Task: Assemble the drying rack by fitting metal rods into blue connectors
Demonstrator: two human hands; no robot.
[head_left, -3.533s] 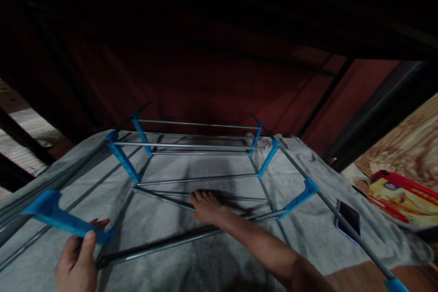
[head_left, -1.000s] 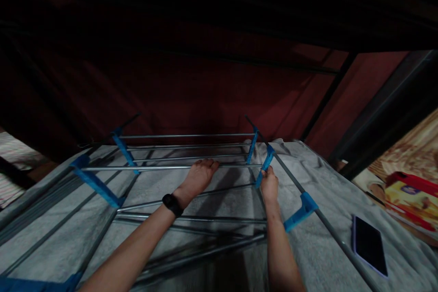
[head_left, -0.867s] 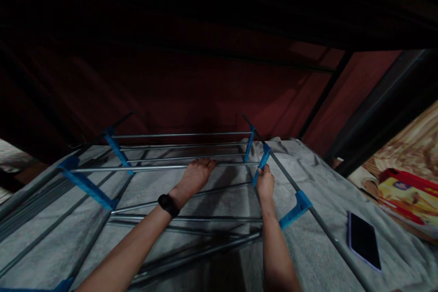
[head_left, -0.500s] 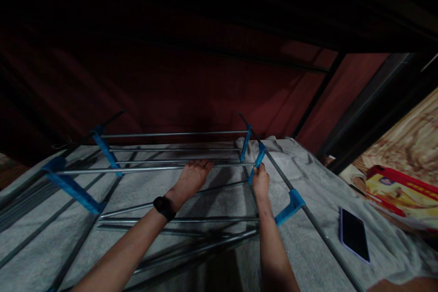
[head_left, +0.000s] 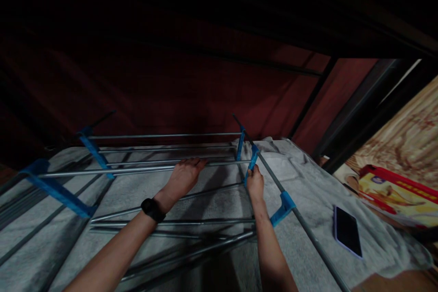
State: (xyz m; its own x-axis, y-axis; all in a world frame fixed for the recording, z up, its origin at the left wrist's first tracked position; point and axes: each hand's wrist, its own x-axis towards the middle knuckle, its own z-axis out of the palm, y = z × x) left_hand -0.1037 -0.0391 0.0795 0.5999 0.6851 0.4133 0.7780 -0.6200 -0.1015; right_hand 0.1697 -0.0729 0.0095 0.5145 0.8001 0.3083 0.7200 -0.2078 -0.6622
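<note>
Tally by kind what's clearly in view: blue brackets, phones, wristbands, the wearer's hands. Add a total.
Blue brackets: 5
Phone: 1
Dark wristband: 1
Left hand and right hand: 2
Total: 9

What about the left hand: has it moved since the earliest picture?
Yes. Judged against the smartphone on the grey blanket, the left hand has moved forward and to the right, onto a metal rod.
</note>
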